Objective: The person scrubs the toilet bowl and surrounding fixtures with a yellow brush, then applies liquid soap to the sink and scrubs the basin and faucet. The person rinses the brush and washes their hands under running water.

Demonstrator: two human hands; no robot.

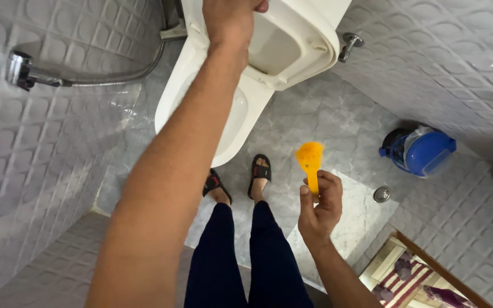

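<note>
Nearest the lens, a bare left forearm, stretched up and away across the frame to the left hand, partly cut off by the top edge. Fingers there clenched over the rim of a white toilet lid, lid tilted up off the toilet bowl and held in that grasp. Bowl opening exposed below it; inside of the bowl mostly hidden behind the arm, so no telling its condition.

Lower right, the right hand, fingers wrapped round the handle of a small yellow brush, thumb pressed along the handle, bristled head pointing up. Brush held in the air over the floor, well apart from the bowl and touching nothing but the hand.

By the look of it: lid up, brush gripped and ready, no contact yet between bristles and porcelain, no foam or cleaner visible on the parts of the bowl in view.

Below, dark trousers and black sandals planted just in front of the bowl on grey marbled floor. On the left wall, a chrome hand sprayer. To the right, a blue lidded container, a round floor drain, a striped mat at the corner.
</note>
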